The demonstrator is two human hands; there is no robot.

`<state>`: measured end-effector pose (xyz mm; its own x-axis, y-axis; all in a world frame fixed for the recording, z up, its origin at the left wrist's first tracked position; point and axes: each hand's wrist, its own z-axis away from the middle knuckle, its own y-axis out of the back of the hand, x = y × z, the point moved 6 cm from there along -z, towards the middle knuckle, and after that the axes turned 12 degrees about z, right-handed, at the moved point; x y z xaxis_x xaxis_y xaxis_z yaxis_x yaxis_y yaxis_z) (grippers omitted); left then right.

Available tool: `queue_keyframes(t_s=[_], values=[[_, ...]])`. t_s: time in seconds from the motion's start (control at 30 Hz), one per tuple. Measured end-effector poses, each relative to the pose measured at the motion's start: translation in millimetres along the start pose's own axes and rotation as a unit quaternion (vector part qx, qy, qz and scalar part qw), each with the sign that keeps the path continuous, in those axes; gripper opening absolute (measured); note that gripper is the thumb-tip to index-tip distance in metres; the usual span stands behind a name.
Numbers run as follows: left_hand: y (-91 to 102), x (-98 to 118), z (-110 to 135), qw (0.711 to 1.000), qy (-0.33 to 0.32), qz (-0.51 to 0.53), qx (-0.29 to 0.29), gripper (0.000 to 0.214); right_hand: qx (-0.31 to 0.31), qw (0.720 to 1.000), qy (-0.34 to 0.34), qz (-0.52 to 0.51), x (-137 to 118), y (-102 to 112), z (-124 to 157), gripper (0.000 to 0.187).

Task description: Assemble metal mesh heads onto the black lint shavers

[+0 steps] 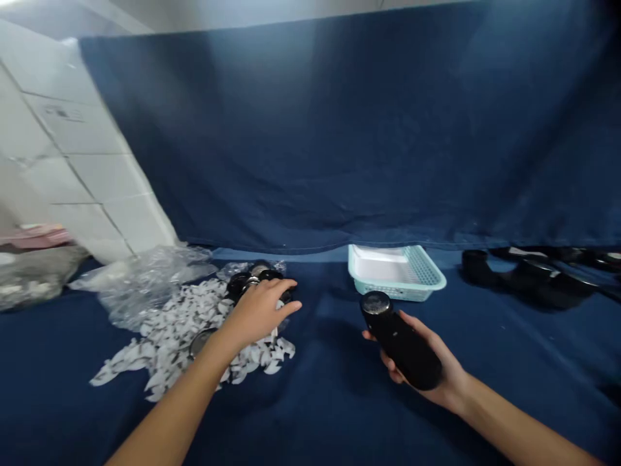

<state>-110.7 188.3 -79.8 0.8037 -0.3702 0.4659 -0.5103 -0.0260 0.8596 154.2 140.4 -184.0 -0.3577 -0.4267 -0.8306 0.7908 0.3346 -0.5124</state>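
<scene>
My right hand [427,356] is wrapped round a black cylindrical object with a shiny metallic end [400,343]; its exact kind I cannot make out. It is tilted, with the shiny end pointing away to the upper left. To the left, my left hand [262,310] reaches over a cluster of black round parts with shiny faces [237,285]. Its fingers are spread and nothing shows between them. Under and around that hand lies a heap of small white curved pieces [179,323]. Another round shiny part [200,343] rests on the heap beside my left forearm.
A light-blue plastic basket [398,291] with white sheet-like material inside stands beyond my right hand. Clear plastic bags [150,278] lie behind the heap. Several black objects [528,278] sit at the right. A dark blue curtain [339,142] hangs at the back.
</scene>
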Motion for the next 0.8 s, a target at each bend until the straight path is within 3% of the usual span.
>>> queue_keyframes(t_s=[0.1, 0.2, 0.37, 0.57, 0.67, 0.8], values=[[17.1, -37, -3, 0.996, 0.046, -0.067, -0.026, 0.043, 0.111, 0.985, -0.029, 0.127, 1, 12, 4, 0.059], [19.9, -59, -9, 0.992, 0.062, -0.096, -0.059, 0.038, 0.185, 0.936, 0.029, 0.298, -13, 15, 10, 0.061], [10.8, -65, -23, 0.987, 0.034, -0.084, -0.135, 0.034, 0.126, 0.834, 0.088, 0.53, -11, 6, 10, 0.061], [-4.5, -57, -31, 0.98, -0.012, -0.053, -0.192, 0.043, 0.149, 0.751, 0.126, 0.631, -4, 8, 10, 0.057], [-8.2, -51, -29, 0.982, -0.031, -0.045, -0.18, 0.036, 0.149, 0.738, 0.117, 0.648, -5, 11, 10, 0.057], [-11.2, -40, -18, 0.986, -0.054, -0.023, -0.155, 0.021, 0.148, 0.762, 0.122, 0.619, -7, 13, 9, 0.056]])
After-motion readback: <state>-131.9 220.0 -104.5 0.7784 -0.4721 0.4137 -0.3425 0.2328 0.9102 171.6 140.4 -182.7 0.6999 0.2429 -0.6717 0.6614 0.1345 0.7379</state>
